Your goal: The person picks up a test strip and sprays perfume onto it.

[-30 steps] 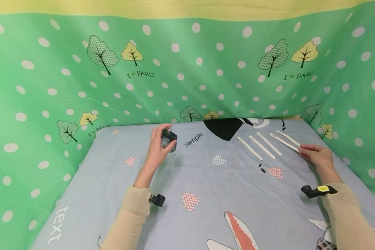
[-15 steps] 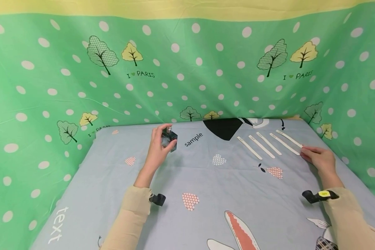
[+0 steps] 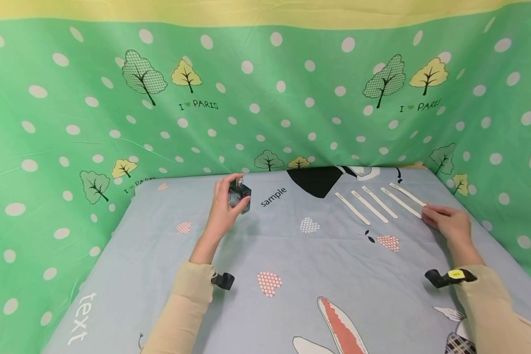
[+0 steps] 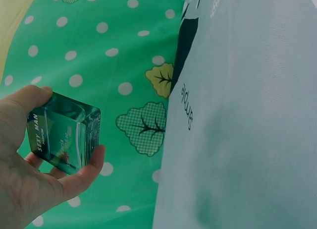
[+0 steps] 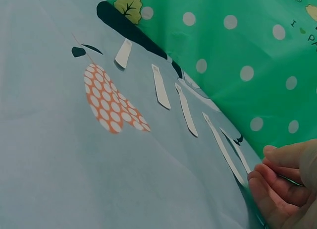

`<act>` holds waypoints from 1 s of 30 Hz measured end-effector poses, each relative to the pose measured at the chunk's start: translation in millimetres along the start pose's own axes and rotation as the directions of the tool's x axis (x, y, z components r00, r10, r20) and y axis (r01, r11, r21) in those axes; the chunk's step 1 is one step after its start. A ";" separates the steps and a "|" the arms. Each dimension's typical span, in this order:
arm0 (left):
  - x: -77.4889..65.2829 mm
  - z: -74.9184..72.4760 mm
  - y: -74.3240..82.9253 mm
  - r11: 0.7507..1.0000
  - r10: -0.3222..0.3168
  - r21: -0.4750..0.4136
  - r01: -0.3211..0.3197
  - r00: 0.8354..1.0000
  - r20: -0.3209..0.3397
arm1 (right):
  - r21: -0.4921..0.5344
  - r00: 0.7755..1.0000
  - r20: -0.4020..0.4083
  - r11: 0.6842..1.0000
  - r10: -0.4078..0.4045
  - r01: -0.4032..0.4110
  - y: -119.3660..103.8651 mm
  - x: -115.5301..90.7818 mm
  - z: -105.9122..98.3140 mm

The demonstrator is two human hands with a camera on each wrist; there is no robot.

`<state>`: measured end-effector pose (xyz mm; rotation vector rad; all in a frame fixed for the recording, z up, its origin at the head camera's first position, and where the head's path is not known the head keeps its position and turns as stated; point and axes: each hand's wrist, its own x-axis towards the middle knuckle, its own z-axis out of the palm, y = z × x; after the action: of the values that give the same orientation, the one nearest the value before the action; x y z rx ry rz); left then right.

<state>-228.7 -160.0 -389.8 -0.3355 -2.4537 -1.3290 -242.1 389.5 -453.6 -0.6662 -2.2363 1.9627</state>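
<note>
Glass perfume bottle [image 4: 64, 135], lettered "Sexy Man," sits in the grasp of the left hand [image 3: 221, 211], thumb on one side and forefinger at the top by the silver neck [image 3: 240, 182]. Well apart from it, the right hand [image 3: 451, 228] has its thumb and fingertips gathered at the near ends of the two outermost white blotter strips [image 3: 407, 194]; whether they pinch one cannot be told. Three more strips [image 3: 369, 207] lie between the hands, nearer the right one. A tug by the right fingertips could drag both outermost strips askew, their ends lying so near each other, while a loosened left grip on smooth glass might drop the bottle onto the tablecloth [image 3: 318, 265] below. Compared with a second earlier, those two strips show a slightly wider gap at the right fingertips, while the left hand's hold looks unchanged.
</note>
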 end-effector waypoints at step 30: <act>0.0 2.8 -0.6 1.000 0.012 -0.004 -0.012 1.000 -0.004 | -0.098 0.998 0.021 0.993 -0.061 0.063 -1.5 -10.4 28.2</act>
<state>-229.4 -157.9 -391.7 -0.3477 -2.4421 -1.3290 -243.0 359.4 -454.7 -0.5838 -2.3475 1.8480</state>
